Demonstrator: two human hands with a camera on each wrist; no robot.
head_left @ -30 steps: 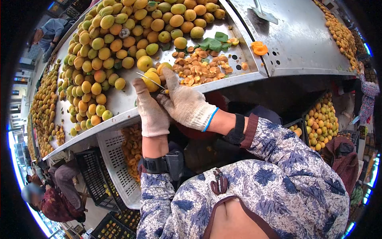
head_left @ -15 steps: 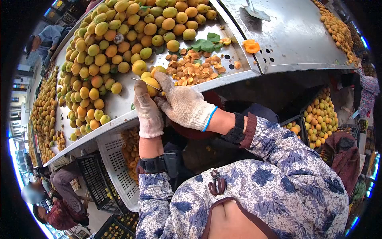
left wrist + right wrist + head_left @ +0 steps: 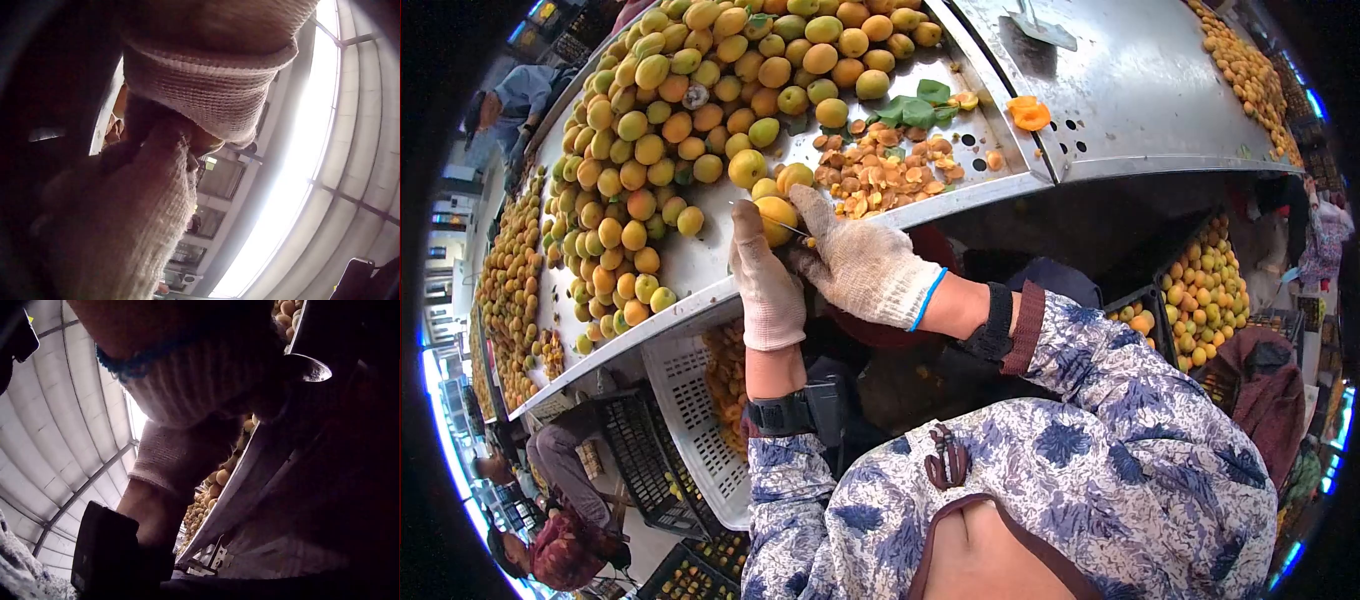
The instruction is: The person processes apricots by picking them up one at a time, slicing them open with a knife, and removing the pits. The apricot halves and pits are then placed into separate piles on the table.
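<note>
Here's the apricot, plump and yellow-orange, held between the left grip and the right grip, its underside hidden by gloved fingers! Across it runs a thin metal tool, slanting from beside the left grip's fingertips down towards the space between the right grip's thumb and forefinger. And a second apricot, deeper orange, shows just beyond the right grip's forefinger tip, touching or nearly so.
</note>
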